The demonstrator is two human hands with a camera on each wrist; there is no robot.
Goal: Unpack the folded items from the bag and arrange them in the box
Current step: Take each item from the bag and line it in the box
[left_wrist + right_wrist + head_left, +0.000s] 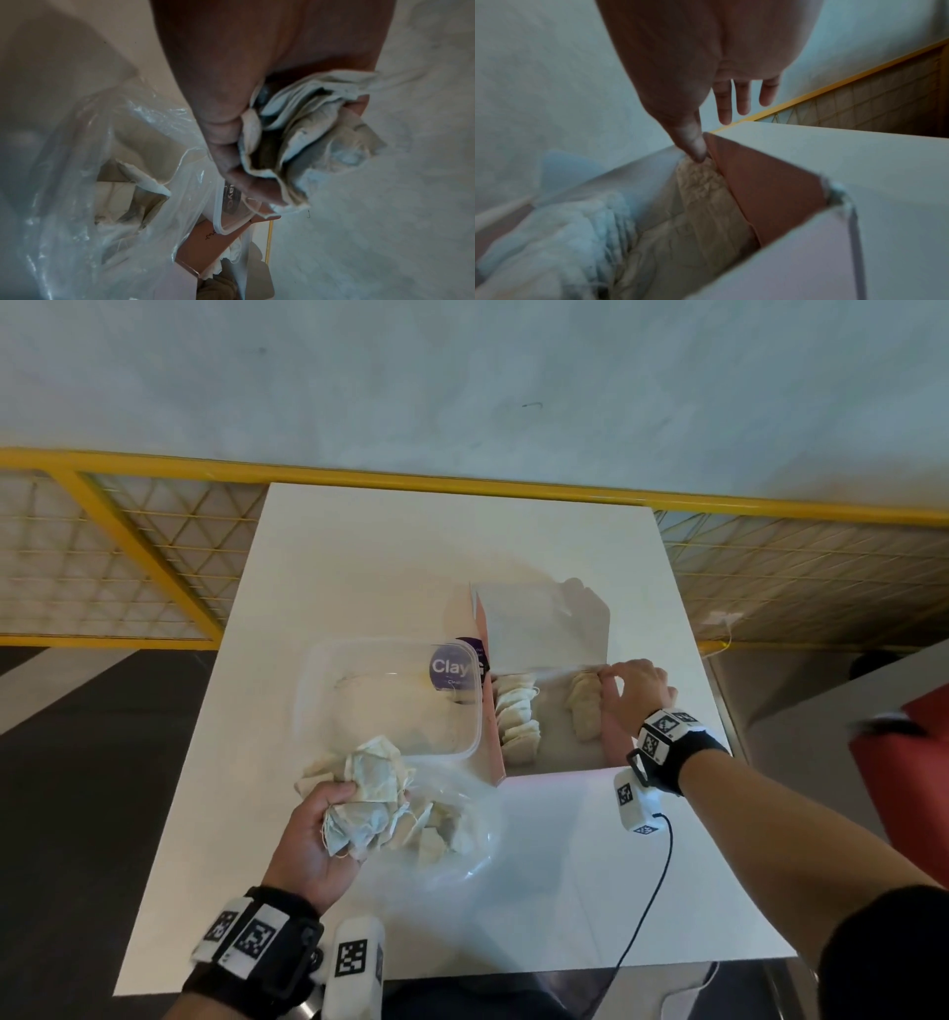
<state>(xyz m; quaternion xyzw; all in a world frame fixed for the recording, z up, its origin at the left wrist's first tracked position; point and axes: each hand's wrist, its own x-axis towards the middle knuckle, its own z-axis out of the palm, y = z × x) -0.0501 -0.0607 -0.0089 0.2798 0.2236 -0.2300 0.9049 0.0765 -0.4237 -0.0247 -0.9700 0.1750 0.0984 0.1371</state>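
My left hand (334, 814) grips a crumpled bunch of cream folded sachets (372, 783) just above the clear plastic bag (464, 850), which holds several more. In the left wrist view the thumb and fingers of that hand (231, 146) curl round the bunch (308, 132), with the bag (77, 162) below. The pink box (554, 774) stands open at centre right, with one row of sachets (518, 716) along its left wall and another (583, 706) at its right. My right hand (619, 680) reaches into the box's far right corner. Its thumb (693, 146) presses on that row (700, 192) while the other fingers stay straight.
A clear plastic tub (318, 711) with a purple "Clay" label (451, 667) sits left of the box, touching it. The box lid (539, 624) stands up behind. A yellow mesh fence (154, 546) runs behind the white table (590, 891). A black cable (647, 906) crosses the near right.
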